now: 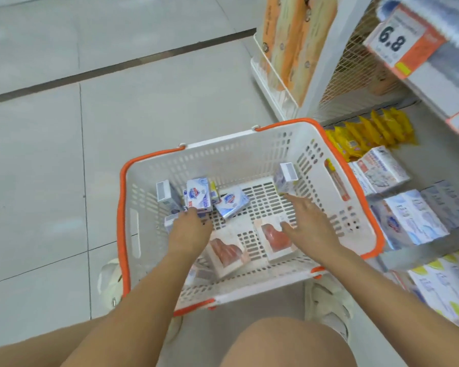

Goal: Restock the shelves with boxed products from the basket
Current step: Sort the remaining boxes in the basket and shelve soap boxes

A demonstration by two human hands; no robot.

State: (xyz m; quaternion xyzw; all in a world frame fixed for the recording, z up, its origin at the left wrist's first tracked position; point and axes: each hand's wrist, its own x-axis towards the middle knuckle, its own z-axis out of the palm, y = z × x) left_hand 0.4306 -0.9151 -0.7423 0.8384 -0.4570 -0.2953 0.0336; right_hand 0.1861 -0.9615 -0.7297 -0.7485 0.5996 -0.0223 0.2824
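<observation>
Both hands reach into the basket (337, 181): left hand (188, 229) fingers curl at a blue box (198, 198), right hand (306, 221) fingers spread, empty; each should probably pinch one box squarely.

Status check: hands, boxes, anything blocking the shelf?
Both hands down in the basket. Left hand on the blue-white boxes, right hand open over a pink box; nothing lifted yet. Shelf alongside, access clear.
</observation>
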